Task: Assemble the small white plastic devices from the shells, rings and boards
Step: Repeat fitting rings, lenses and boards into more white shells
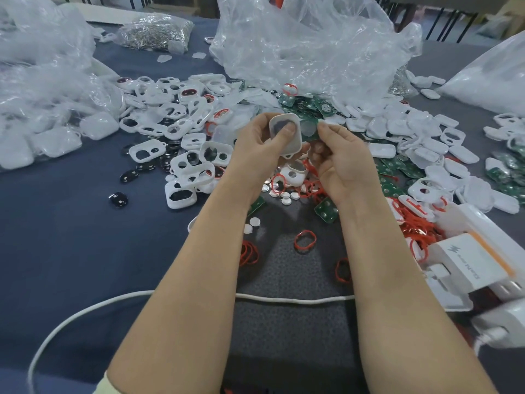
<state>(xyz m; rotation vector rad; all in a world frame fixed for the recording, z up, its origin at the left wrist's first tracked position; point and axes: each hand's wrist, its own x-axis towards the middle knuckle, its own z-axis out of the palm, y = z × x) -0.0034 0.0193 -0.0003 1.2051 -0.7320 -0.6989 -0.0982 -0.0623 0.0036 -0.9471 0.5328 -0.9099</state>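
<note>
Spreading across the table and its dark blue cloth are crumpled clear plastic bags on the far side, with loose heaps of white shells to the left and right of my hands. My left hand grips one white shell, held up above the middle of the table, with fingers curled behind it and the thumb pressed into its hollow. The open side faces me. Its long axis stands roughly upright in view, slightly tilted, with the small loop end pointing down toward me. My right hand pinches a green board between thumb and forefinger, right at the shell's right edge; I cannot tell if they touch. Loose boards, red rings and small white discs lie scattered beneath my hands. A white cable crosses the table near me.
</note>
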